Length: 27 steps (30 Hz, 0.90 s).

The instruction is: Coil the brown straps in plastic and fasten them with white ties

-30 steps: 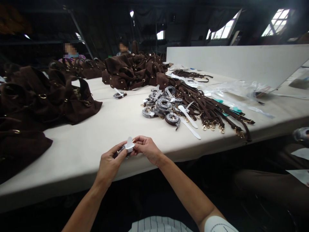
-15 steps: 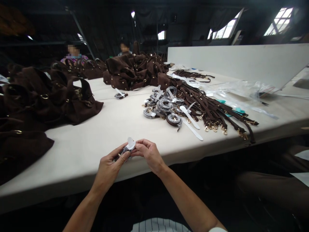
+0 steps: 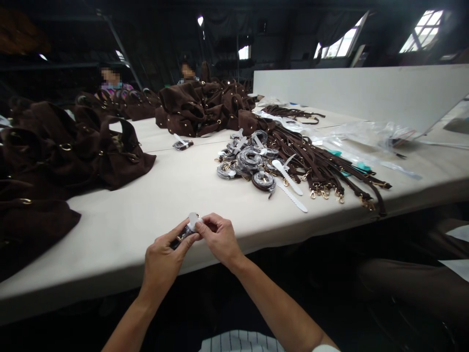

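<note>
Just over the table's front edge, my left hand [image 3: 161, 256] grips a small coiled strap [image 3: 177, 242], dark and wrapped in clear plastic. A white plastic tie strip [image 3: 193, 221] is around the coil, its rounded end sticking up. My right hand [image 3: 222, 240] pinches this strip between thumb and fingers; the fingertips partly cover it. Farther back lies a pile of wrapped strap coils [image 3: 249, 160], many bound with white strips. Beside it are loose serrated white strips [image 3: 287, 178] and a heap of brown straps [image 3: 311, 156] with gold clasps.
Brown handbags [image 3: 120, 156] crowd the left of the cloth-covered table [image 3: 120, 222], with more bags [image 3: 194, 107] heaped at the back. One coil [image 3: 182, 144] lies apart. Clear plastic [image 3: 366, 134] lies before a white board [image 3: 351, 95]. Two people are in the background.
Both hands have shifted slightly left with the coil. My right thumb now presses onto the white strip, and its upright end has tipped lower and to the left.
</note>
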Each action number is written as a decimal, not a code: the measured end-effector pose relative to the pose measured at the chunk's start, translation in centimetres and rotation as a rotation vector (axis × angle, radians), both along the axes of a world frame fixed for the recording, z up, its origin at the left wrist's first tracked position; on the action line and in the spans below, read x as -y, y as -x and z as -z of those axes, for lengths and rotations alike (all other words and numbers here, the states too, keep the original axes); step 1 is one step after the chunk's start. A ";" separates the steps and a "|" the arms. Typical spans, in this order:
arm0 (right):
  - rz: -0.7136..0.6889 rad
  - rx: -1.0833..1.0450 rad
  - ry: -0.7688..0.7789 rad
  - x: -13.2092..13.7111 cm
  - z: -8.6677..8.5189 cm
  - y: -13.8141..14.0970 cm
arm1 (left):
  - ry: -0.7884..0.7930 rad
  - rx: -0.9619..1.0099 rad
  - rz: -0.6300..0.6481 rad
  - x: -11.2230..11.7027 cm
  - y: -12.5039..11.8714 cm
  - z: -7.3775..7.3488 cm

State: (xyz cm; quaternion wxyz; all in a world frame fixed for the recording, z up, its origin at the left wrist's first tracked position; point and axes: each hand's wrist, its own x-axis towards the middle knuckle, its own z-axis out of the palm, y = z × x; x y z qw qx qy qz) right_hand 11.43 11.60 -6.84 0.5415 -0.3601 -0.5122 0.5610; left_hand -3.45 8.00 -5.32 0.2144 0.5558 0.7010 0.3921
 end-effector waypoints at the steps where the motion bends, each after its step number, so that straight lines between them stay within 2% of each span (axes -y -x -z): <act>1: 0.011 0.010 -0.018 0.0 0.0 0.2 | 0.022 0.030 -0.011 0.0 0.2 0.1; 5: 0.057 0.014 -0.064 0.0 -0.1 1.2 | 0.050 0.089 0.012 -0.1 0.4 0.3; 10: 0.180 0.141 -0.149 0.7 -1.0 2.5 | -0.060 0.218 0.122 0.2 -0.3 -0.4; 14: 0.253 0.286 -0.292 1.3 -1.6 3.3 | -0.103 0.387 0.064 0.3 -0.9 -1.2; 17: 0.285 0.301 -0.342 1.6 -1.6 3.9 | -0.176 0.499 -0.074 0.1 -1.4 -1.3; 21: 0.296 0.229 -0.257 1.8 -1.5 4.3 | -0.337 0.592 -0.231 -0.2 -2.1 -1.2; 27: 0.168 -0.064 0.061 1.9 -1.5 4.8 | -0.452 0.644 -0.273 -0.3 -2.3 -0.4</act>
